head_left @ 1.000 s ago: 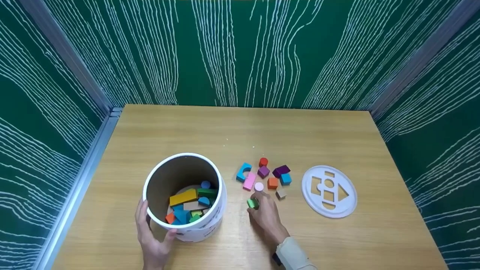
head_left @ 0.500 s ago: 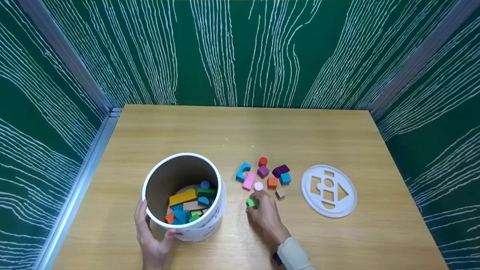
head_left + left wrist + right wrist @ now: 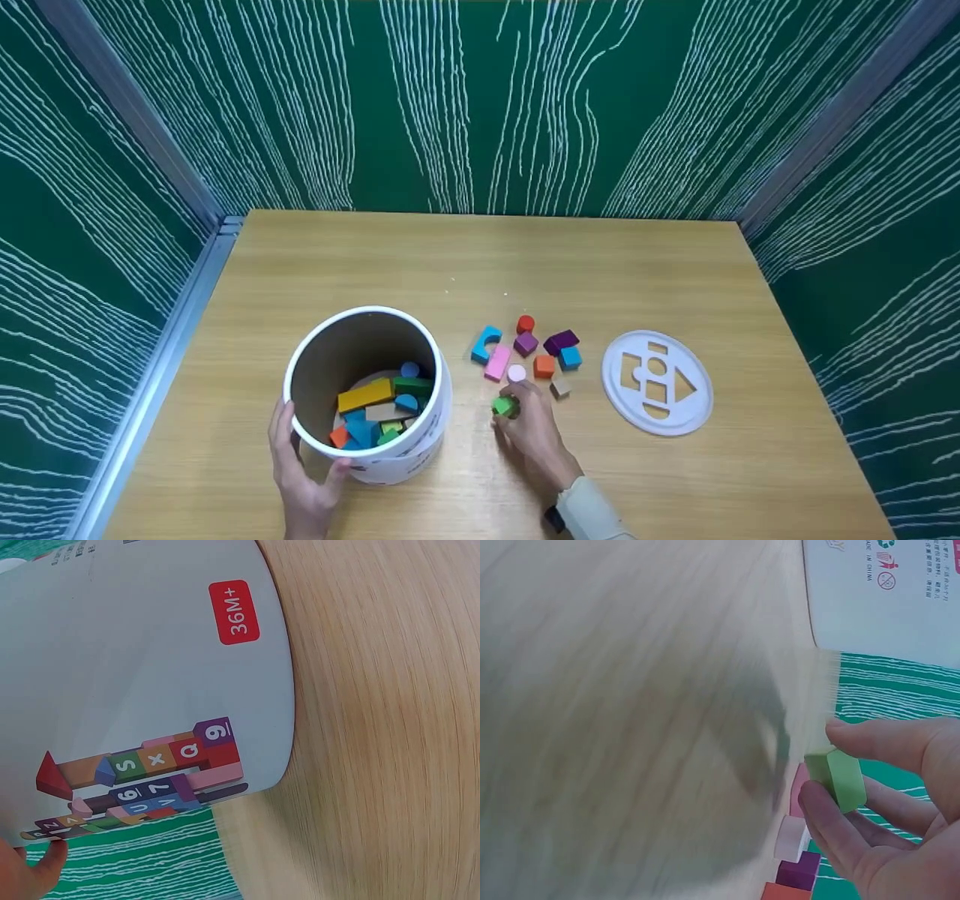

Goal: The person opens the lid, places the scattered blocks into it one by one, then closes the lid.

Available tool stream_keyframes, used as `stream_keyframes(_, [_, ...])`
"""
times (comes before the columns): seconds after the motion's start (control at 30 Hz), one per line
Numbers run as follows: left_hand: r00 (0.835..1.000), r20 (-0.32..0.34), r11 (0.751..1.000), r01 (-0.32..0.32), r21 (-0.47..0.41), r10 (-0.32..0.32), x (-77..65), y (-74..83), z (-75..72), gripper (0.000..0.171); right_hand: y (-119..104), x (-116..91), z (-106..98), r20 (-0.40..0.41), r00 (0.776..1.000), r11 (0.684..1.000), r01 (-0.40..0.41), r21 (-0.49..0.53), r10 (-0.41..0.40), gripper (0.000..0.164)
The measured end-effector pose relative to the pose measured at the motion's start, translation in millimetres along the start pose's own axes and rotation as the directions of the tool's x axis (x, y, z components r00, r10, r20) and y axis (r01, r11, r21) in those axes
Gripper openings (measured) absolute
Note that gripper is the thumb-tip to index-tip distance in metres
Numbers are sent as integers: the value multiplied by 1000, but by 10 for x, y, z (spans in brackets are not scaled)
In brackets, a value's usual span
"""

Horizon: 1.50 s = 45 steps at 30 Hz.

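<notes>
My right hand (image 3: 534,427) pinches a small green block (image 3: 503,406) between thumb and fingertips, close over the table. In the right wrist view the green block (image 3: 837,778) shows angled faces between the thumb and a finger (image 3: 829,821). On the left, my left hand (image 3: 304,472) holds the side of a white bucket (image 3: 401,466), thumb at the front near the rim and fingers along the left wall. Inside the bucket lie several coloured blocks, among them a long yellow block (image 3: 366,394). The left wrist view shows the bucket's printed wall (image 3: 150,667) and a fingertip (image 3: 52,862).
Beyond my right hand several blocks lie loose: a pink block (image 3: 498,363), blue arch (image 3: 486,344), red cylinder (image 3: 526,324), orange cube (image 3: 544,367) and others. A white lid (image 3: 694,416) with shaped holes lies to the right. Green walls (image 3: 480,105) enclose the table (image 3: 585,262).
The green block has turned slightly between the right fingertips. The bucket, the left hand and the loose blocks stay where they were.
</notes>
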<state>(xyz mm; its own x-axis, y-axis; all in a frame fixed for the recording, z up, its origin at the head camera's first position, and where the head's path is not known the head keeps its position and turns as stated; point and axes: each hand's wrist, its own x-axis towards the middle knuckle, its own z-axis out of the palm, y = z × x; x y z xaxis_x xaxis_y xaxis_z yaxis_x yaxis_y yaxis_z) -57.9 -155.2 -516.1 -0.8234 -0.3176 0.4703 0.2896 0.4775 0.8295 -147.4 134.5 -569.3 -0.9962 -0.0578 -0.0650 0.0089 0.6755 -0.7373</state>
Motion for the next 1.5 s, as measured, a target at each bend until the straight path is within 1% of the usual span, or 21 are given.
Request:
stream_keyframes(0.17, [1000, 0, 1000, -4, 10, 4, 4, 9, 2, 87, -42, 0, -48, 7, 999, 999, -34, 19, 34, 34])
stream_keyframes(0.3, [1000, -3, 1000, -21, -1, 21, 12, 23, 0, 84, -84, -10, -87, 28, 995, 993, -99, 64, 98, 38])
stream_keyframes(0.43, [1000, -4, 1000, -22, -4, 22, 10, 22, 3, 84, -119, -27, -133, 30, 994, 991, -107, 85, 105, 41])
stream_keyframes(0.5, [1000, -6, 1000, -22, -2, 22, 11, 30, 4, 84, -141, -39, -162, 13, 998, 995, -67, 77, 66, 42])
stream_keyframes(0.57, [1000, -13, 1000, -26, -2, 26, 25, 119, 2, 82, -173, -48, -193, -19, 999, 997, -25, 72, 26, 41])
stream_keyframes(0.73, [999, -15, 999, -32, -5, 32, 18, 96, 5, 82, -257, -63, -278, -81, 995, 996, 65, 62, -60, 41])
stream_keyframes(0.8, [999, -15, 999, -45, -10, 44, -1, 2, 8, 84, -282, -67, -305, -107, 988, 991, 120, 65, -113, 40])
stream_keyframes(0.9, [998, -20, 998, -62, -11, 62, 3, 47, 2, 83, -331, -74, -341, -143, 972, 978, 196, 69, -185, 37])
stream_keyframes(0.97, [997, -25, 998, -68, -14, 67, 14, 116, -3, 81, -367, -72, -367, -155, 963, 969, 235, 73, -221, 36])
stream_keyframes(1.1, [997, -31, 998, -66, -19, 65, 48, 294, -7, 78, -454, -62, -429, -149, 961, 966, 246, 77, -233, 37])
stream_keyframes(1.2, [997, -35, 998, -66, -14, 65, 68, 376, -7, 77, -516, -58, -481, -153, 957, 962, 260, 86, -245, 38])
stream_keyframes(1.33, [997, -39, 998, -67, -12, 66, 76, 393, -7, 77, -598, -60, -552, -175, 946, 952, 293, 91, -275, 38])
stream_keyframes(1.5, [997, -34, 997, -76, -14, 75, 80, 372, -5, 77, -725, -75, -631, -206, 923, 933, 349, 89, -325, 41])
